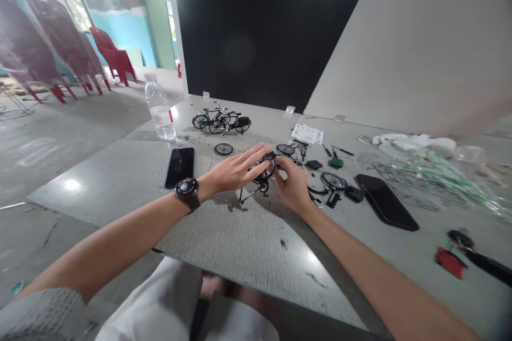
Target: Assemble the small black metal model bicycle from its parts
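A small black model bicycle (261, 184) is held just above the table, tilted, with one wheel (272, 164) between my two hands. My left hand (238, 170), with a dark watch (186, 188) on its wrist, reaches over the frame, its long fingers on the far side and its thumb on the near side. At the wheel's right edge, the fingers of my right hand (295, 184) are pinched together. Part of the frame is covered by my left hand. A loose spoked wheel (223, 149) lies beyond my left hand.
Two assembled model bicycles (221, 121) stand at the back, near a water bottle (160, 109). One phone (180, 167) lies left, another phone (386, 201) right. Bicycle parts (334, 181), paper sheets (307, 134), plastic wrapping (436, 160) and a red-tagged key set (451, 262) occupy the right.
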The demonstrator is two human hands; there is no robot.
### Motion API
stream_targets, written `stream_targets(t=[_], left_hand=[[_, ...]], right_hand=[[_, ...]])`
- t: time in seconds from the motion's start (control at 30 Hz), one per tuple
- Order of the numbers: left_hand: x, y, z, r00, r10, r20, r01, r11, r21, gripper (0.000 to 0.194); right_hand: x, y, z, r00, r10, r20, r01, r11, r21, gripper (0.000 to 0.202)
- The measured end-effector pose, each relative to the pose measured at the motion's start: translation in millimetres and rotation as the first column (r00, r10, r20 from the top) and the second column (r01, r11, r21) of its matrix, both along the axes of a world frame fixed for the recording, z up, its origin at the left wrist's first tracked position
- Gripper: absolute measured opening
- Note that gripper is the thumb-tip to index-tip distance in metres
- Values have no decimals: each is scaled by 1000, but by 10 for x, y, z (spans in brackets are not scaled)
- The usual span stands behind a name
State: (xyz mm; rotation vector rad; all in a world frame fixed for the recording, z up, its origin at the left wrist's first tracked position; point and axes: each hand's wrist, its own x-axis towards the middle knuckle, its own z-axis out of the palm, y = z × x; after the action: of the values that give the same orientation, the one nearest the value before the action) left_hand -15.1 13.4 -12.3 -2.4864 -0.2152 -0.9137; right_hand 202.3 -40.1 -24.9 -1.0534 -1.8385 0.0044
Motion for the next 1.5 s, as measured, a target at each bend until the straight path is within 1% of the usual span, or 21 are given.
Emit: stream_targets(t=[0.1, 0.2, 0.3, 0.37, 0.5, 0.67, 0.73, 0.9, 1.0, 1.17, 1.37, 1.5], left_hand=[[1, 3, -15, 1000, -5, -1, 5, 999, -38, 49], [3, 13, -35, 1000, -17, 14, 19, 994, -107, 54], [14, 24, -68, 995, -47, 85, 60, 986, -158, 61], [26, 28, -97, 988, -73, 140, 97, 979, -178, 65], [47, 30, -155, 969, -130, 210, 176, 960, -216, 69], [52, 38, -190, 960, -172, 219, 227, 941, -253, 76], [53, 45, -196, 957, -187, 222, 241, 938, -249, 78], [57, 50, -205, 962, -173, 213, 228, 934, -273, 79], [55, 47, -210, 962, -173, 210, 229, 933, -279, 76], [51, 50, -221, 965, -165, 202, 224, 922, -316, 74], [45, 58, -211, 967, -174, 188, 224, 930, -290, 70], [33, 63, -201, 974, -147, 171, 197, 922, -333, 66]], right_hand=[[-2, -17, 33, 1000, -19, -2, 19, 999, 26, 12], [-10, -43, 60, 999, -42, -14, 43, 998, 34, 13], [-26, -86, 89, 998, -67, 20, 66, 996, 55, 15], [-37, -116, 112, 996, -77, 50, 72, 993, 92, 17], [-47, -148, 146, 992, -75, 98, 60, 988, 143, 19], [-42, -149, 140, 988, -55, 143, 27, 981, 191, 20], [-44, -150, 130, 989, -45, 138, 20, 984, 178, 21], [-46, -150, 107, 993, -33, 109, 22, 994, 108, 22], [-34, -142, 91, 994, -14, 110, 3, 996, 93, 21], [-30, -135, 80, 993, -5, 121, 1, 1000, 31, 23], [-47, -140, 111, 995, 4, 104, -1, 1000, -28, 24], [-45, -141, 110, 995, 7, 103, -2, 999, -48, 25]])
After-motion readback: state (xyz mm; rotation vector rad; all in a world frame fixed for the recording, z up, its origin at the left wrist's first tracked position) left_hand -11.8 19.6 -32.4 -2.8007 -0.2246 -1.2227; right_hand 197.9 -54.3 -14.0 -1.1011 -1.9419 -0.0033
